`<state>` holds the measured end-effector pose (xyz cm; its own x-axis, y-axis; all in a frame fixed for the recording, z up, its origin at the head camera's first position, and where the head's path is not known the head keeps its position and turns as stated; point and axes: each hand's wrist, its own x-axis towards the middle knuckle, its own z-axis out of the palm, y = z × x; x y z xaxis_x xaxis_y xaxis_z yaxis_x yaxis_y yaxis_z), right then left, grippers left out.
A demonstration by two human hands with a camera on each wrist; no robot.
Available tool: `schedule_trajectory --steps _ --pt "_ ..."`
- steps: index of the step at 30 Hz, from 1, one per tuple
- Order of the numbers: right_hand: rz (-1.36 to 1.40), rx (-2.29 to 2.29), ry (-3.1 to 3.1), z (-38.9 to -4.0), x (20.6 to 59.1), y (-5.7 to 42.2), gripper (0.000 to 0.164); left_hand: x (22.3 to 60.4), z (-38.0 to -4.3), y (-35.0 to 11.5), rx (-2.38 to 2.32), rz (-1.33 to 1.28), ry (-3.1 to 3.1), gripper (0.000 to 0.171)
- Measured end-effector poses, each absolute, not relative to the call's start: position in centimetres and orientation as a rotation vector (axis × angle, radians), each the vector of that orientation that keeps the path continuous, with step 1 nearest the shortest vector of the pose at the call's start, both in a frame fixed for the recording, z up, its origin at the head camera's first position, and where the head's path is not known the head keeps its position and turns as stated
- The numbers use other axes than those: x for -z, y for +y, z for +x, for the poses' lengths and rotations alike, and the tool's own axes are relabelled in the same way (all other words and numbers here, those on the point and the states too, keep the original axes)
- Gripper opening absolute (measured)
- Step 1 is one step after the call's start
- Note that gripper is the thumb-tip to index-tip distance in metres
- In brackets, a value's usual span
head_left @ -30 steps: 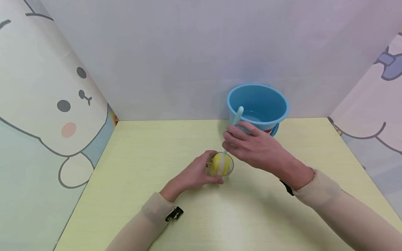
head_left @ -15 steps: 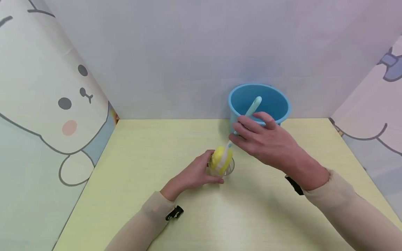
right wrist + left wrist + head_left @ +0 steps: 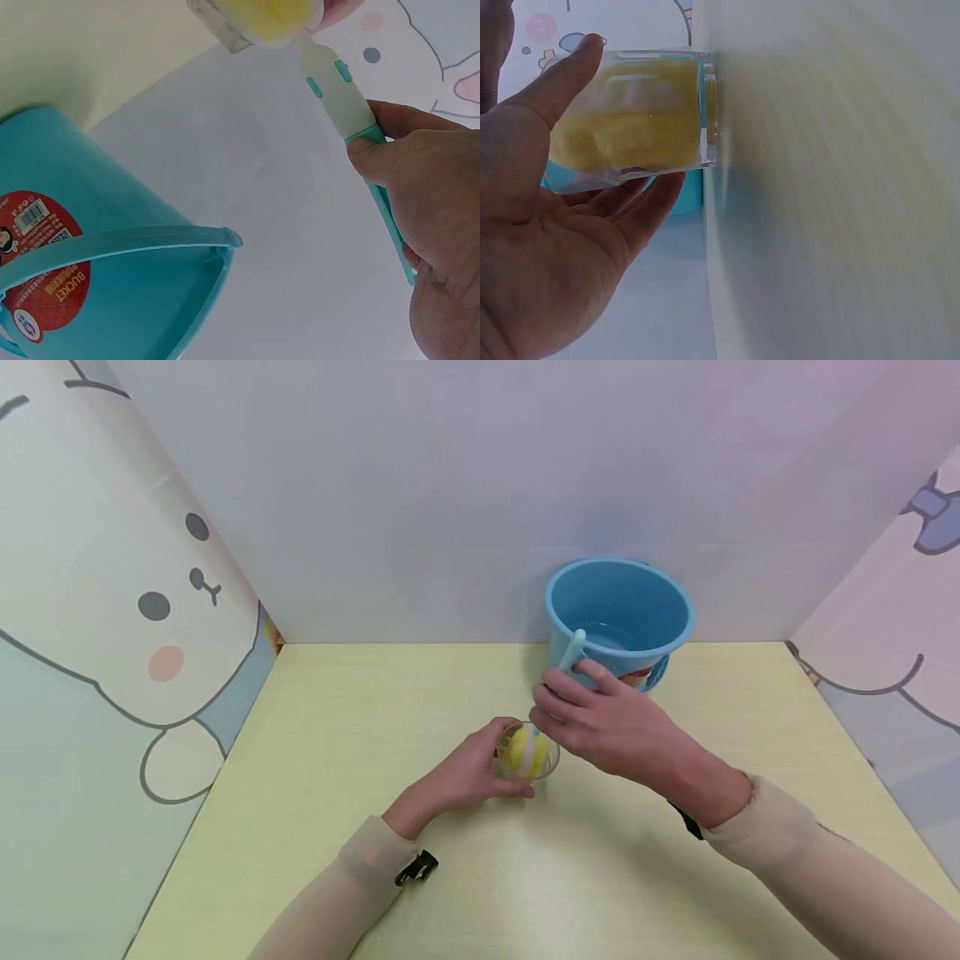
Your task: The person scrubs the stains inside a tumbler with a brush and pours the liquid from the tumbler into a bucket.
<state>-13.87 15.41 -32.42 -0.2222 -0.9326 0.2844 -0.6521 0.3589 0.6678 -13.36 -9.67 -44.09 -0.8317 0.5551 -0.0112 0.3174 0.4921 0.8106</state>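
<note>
My left hand holds a clear drinking glass on the table, thumb on one side and fingers on the other. Inside the glass sits the yellow and white sponge head of a bottle brush, filling much of it in the left wrist view. My right hand grips the brush's handle, which is pale teal and white and slants up out of the glass. In the right wrist view, thumb and fingers close round the handle's teal part, with the white neck running to the sponge.
A blue bucket stands at the back of the table against the wall, just beyond my right hand. Its handle and a red label show in the right wrist view. Cartoon-printed panels flank the pale yellow table.
The brush rose partly out of the glass and tilted right half a second ago. Now its sponge is back down inside, and my right hand has come lower and left. The left hand stays put.
</note>
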Motion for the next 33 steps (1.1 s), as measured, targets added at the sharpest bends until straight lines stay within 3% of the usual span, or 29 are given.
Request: schedule_trajectory --steps 14,22,29,33 --pt "1.345 0.507 -2.091 -13.8 30.8 16.4 0.058 44.1 -13.3 -9.4 -1.24 0.713 2.459 0.098" --pt "1.265 0.455 -2.049 -13.6 28.7 16.9 0.038 44.1 -13.3 -9.4 -1.255 0.714 2.459 0.099" --pt "1.268 0.545 -2.045 -13.1 28.6 16.0 0.041 44.1 -13.3 -9.4 -1.261 0.708 2.462 0.098" --pt "1.284 0.603 -2.047 -13.1 29.3 15.3 0.057 44.0 -13.3 -9.5 -1.262 0.707 2.46 0.099"
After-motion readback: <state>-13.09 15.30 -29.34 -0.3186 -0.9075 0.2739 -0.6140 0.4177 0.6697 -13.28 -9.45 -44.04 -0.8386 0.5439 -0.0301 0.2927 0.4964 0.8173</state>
